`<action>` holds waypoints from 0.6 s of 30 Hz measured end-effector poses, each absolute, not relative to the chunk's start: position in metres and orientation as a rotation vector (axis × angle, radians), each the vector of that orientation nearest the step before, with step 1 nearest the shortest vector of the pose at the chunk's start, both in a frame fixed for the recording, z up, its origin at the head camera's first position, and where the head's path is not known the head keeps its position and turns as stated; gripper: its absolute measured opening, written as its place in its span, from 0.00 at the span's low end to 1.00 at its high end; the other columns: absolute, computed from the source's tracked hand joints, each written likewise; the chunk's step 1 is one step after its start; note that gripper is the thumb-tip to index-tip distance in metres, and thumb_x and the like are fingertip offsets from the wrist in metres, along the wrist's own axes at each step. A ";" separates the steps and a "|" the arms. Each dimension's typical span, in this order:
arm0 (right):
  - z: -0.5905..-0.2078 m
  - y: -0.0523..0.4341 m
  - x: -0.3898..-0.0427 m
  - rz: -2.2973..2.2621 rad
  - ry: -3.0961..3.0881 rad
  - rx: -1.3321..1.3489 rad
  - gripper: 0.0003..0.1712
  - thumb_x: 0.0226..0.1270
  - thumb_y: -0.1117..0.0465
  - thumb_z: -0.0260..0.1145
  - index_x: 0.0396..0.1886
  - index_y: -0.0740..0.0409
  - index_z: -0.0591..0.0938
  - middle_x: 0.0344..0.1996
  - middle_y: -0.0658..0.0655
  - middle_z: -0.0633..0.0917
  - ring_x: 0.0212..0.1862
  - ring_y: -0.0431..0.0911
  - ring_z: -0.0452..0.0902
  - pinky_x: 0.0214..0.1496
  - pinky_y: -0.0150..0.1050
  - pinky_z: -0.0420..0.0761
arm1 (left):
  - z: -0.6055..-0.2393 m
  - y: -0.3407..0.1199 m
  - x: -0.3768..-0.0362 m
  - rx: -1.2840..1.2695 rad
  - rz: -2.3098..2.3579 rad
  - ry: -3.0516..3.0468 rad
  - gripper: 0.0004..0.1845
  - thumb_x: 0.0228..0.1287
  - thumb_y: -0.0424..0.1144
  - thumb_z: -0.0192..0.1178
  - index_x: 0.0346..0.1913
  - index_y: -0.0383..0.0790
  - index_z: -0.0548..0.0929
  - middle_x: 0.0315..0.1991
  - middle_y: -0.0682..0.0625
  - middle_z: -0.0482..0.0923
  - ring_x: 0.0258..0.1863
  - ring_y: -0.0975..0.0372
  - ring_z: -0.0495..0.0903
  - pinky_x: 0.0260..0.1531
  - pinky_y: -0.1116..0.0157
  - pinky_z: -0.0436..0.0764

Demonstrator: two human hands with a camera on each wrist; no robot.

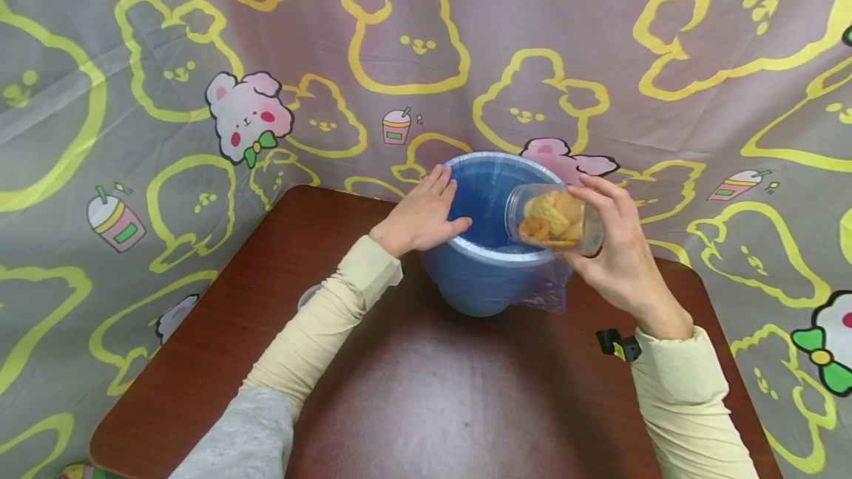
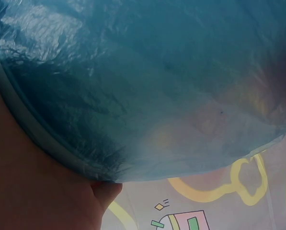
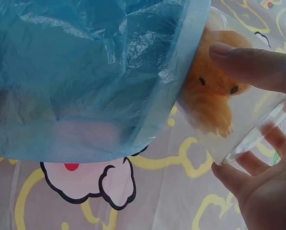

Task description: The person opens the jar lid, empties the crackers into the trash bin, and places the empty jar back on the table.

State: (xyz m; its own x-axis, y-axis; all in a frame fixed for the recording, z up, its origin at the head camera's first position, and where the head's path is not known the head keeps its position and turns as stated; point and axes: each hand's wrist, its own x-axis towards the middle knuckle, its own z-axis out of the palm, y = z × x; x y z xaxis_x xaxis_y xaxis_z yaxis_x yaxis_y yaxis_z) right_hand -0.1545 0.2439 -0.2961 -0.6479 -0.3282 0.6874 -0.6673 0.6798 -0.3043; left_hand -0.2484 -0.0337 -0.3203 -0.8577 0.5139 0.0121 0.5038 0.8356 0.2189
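A blue bin (image 1: 475, 294) lined with a thin clear plastic bag (image 1: 549, 294) stands on the table. My left hand (image 1: 426, 211) lies against the bin's left rim, fingers straight and thumb pointing over the opening. My right hand (image 1: 615, 242) grips a clear plastic jar (image 3: 257, 115) by its base. The jar is tipped sideways, its mouth over the bin's right rim. Yellow and orange pieces of food (image 1: 551, 217) are still inside the jar. In the left wrist view the bin's wall (image 2: 133, 86) hides most of the left hand.
The brown table (image 1: 413, 405) has rounded corners. A clear round rim, perhaps a lid (image 1: 308, 296), shows partly behind the left sleeve. Patterned cloth (image 1: 426, 28) hangs close behind the bin and along both sides. A small black device (image 1: 619, 344) sits at the right cuff.
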 end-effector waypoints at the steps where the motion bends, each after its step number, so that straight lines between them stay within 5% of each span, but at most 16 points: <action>1: -0.296 0.244 -0.155 0.734 -2.286 0.765 0.53 0.27 0.79 0.80 0.62 0.59 0.72 0.65 0.62 0.68 0.66 0.57 0.61 0.65 0.41 0.63 | -0.321 -0.034 -0.248 0.821 0.334 2.963 0.45 0.69 0.63 0.43 0.76 0.34 0.49 0.79 0.42 0.36 0.78 0.53 0.32 0.76 0.58 0.39; 11: -0.296 0.245 -0.154 0.691 -2.297 0.793 0.54 0.26 0.80 0.80 0.62 0.58 0.72 0.66 0.62 0.67 0.67 0.59 0.59 0.64 0.52 0.62 | -0.320 -0.034 -0.248 0.824 0.335 2.965 0.45 0.69 0.63 0.43 0.76 0.34 0.49 0.79 0.42 0.37 0.78 0.52 0.32 0.76 0.57 0.40; 18: -0.297 0.246 -0.154 0.701 -2.298 0.767 0.53 0.27 0.79 0.79 0.62 0.59 0.72 0.66 0.61 0.67 0.67 0.57 0.61 0.60 0.46 0.67 | -0.320 -0.034 -0.247 0.820 0.327 2.957 0.45 0.69 0.63 0.42 0.76 0.34 0.48 0.79 0.42 0.35 0.78 0.53 0.31 0.76 0.58 0.38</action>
